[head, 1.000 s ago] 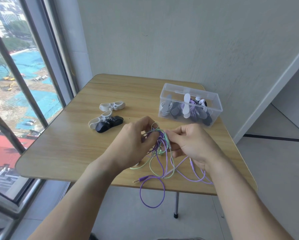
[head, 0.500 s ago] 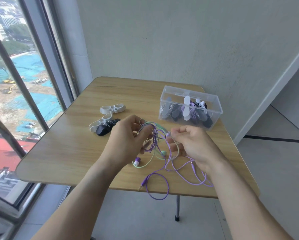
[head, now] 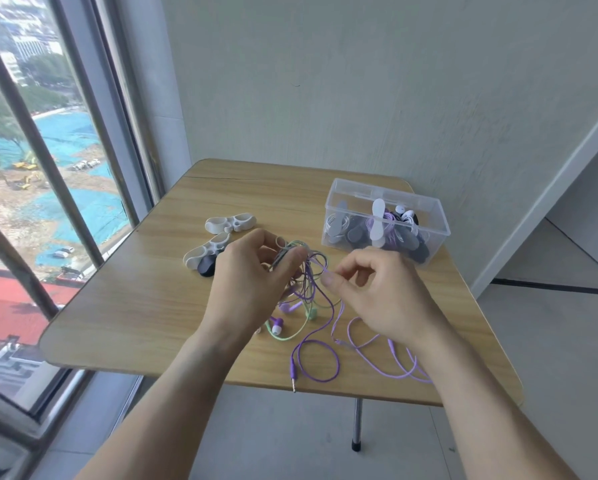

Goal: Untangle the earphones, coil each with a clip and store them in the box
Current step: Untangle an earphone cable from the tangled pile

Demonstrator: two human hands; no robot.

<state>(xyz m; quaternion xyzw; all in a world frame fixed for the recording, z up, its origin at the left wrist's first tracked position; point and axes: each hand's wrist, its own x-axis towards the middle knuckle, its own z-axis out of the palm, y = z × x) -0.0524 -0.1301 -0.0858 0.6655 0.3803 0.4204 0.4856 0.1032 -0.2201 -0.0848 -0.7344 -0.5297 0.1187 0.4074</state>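
Counter (head: 124,306): wood top, set against a grey wall, window on its left side.

Box (head: 436,216): clear plastic, open, on the counter's far right part. It holds coiled earphones with white and dark clips; count not readable.

Your left hand (head: 245,289): raised over the counter's middle, fingers curled round the top of a cable tangle (head: 308,282), thumb pressed on the bunched cords. The left grip is closed round that bundle.

Your right hand (head: 380,299): just right of the left one, thumb and forefinger pinched on a single lilac strand coming out of the tangle; the other fingers curl loosely.

The tangle mixes purple, lilac and mint cords. It hangs from your left hand down to the counter's near middle. Lilac loops (head: 394,362) trail to the counter's near right edge, under your right wrist. A purple loop (head: 316,362) lies at the near edge, its plug (head: 293,375) poking just past that edge.

White clips (head: 230,223): two on the counter's left-centre, one behind the other. A dark clip (head: 207,266) touches the nearer white one, partly hidden by your left hand.

Purple earbud (head: 276,325): below your left hand, on the counter, beside a mint one.
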